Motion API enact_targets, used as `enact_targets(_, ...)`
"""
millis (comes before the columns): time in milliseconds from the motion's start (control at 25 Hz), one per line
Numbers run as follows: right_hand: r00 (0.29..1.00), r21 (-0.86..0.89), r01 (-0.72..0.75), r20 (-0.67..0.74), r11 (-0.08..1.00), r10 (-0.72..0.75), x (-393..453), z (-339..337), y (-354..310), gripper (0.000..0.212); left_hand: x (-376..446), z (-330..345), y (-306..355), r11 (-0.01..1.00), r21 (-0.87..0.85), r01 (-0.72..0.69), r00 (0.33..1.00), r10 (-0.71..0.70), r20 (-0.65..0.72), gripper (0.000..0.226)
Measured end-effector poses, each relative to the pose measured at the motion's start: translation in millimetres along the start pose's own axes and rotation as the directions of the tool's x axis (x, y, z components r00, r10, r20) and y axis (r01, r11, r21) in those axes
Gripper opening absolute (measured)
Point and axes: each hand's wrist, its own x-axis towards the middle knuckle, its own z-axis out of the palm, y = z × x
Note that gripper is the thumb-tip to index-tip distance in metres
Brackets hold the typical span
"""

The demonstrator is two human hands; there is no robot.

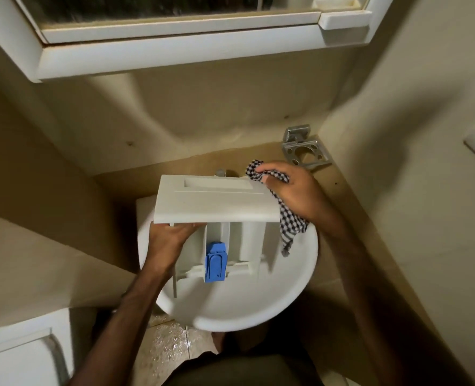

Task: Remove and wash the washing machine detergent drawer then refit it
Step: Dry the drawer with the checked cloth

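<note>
White plastic detergent drawer [214, 201] hangs over the washbasin [258, 307], gripped underneath by the left hand [166, 240]. The right hand [292, 190] clutches a checked cloth [289, 218] at its front panel's corner: likely the wiping stage. Next, refitting calls for carrying it back.

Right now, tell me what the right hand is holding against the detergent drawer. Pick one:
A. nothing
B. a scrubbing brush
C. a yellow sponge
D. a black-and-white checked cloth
D: the right hand grips a black-and-white checked cloth at the front panel's corner of the detergent drawer, which the left hand holds over the sink.
</note>
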Motion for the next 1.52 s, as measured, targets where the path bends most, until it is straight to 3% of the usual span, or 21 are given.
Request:
enact_targets(160, 0.997, 0.116, 0.022, -0.081, 0.993, -0.013, -28.4, 4.6, 4.5, 0.027, 2.8, 1.3, 6.5, 0.996, -0.067, 0.065, 0.994, -0.071, -0.086, 0.045)
enact_targets(280, 0.953, 0.114, 0.015, -0.303, 0.993, 0.020, -57.3, 7.0, 8.5, 0.029, 8.0, -2.3, 4.1, 0.983, -0.136, 0.125, 0.984, -0.140, -0.106, 0.047)
enact_targets(360, 0.897, 0.100, -0.032, -0.437, 0.994, 0.072, -68.2, 7.5, 7.6, 0.037, 8.0, 2.0, 8.5, 0.954, -0.184, 0.239, 0.961, -0.259, -0.094, 0.063)
enact_targets(440, 0.898, 0.068, -0.060, -0.432, 0.996, 0.084, -75.3, 13.0, 2.6, 0.042, 8.5, 6.3, 10.2, 0.916, -0.228, 0.329, 0.935, -0.350, -0.058, 0.071)
enact_targets(560, 0.894, -0.103, 0.216, -0.378, 0.971, -0.240, -73.4, 27.5, 2.2, 0.033, 7.7, 14.3, 23.2, 0.888, -0.249, 0.386, 0.918, -0.396, 0.009, 0.034)
enact_targets(640, 0.792, -0.262, 0.416, -0.365, 0.871, -0.489, -61.3, 38.5, 8.9, 0.020, 5.4, 18.3, 26.2, 0.867, -0.236, 0.439, 0.895, -0.445, 0.031, 0.038)
enact_targets(760, 0.715, -0.499, 0.465, -0.275, 0.731, -0.643, -37.3, 52.8, 12.9, 0.011, 1.6, 24.5, 26.7, 0.835, -0.271, 0.478, 0.875, -0.480, 0.064, 0.047)
enact_targets(880, 0.806, -0.578, 0.433, -0.095, 0.691, -0.584, -28.5, 60.2, 15.9, 0.013, -2.4, 30.2, 28.4, 0.784, -0.347, 0.514, 0.857, -0.489, 0.164, 0.051)
enact_targets(1000, 0.926, -0.493, 0.374, 0.156, 0.785, -0.344, -32.6, 55.4, 26.3, 0.046, -8.7, 34.3, 23.1, 0.740, -0.425, 0.521, 0.852, -0.480, 0.208, 0.046)
enact_targets(1040, 0.934, -0.490, 0.355, 0.219, 0.796, -0.282, -34.5, 53.0, 28.9, 0.057, -10.3, 36.3, 21.5, 0.721, -0.449, 0.527, 0.848, -0.475, 0.233, 0.048)
enact_targets(1120, 0.939, -0.533, 0.344, 0.216, 0.773, -0.269, -37.3, 49.5, 27.3, 0.067, -13.7, 39.6, 18.1, 0.712, -0.467, 0.525, 0.851, -0.450, 0.272, 0.054)
enact_targets(1320, 0.883, -0.711, 0.285, -0.065, 0.643, -0.464, -42.9, 51.9, 15.0, 0.023, -15.6, 49.2, 24.3, 0.775, -0.428, 0.465, 0.885, -0.416, 0.207, 0.048)
enact_targets(1400, 0.904, -0.755, 0.247, -0.047, 0.608, -0.425, -37.0, 49.6, 10.9, 0.016, -13.1, 53.4, 28.0, 0.801, -0.417, 0.430, 0.902, -0.392, 0.180, 0.042)
enact_targets(1520, 0.936, -0.733, 0.329, 0.170, 0.596, -0.309, -27.3, 42.5, 6.2, 0.012, -10.8, 58.6, 31.2, 0.810, -0.435, 0.392, 0.919, -0.368, 0.143, 0.029)
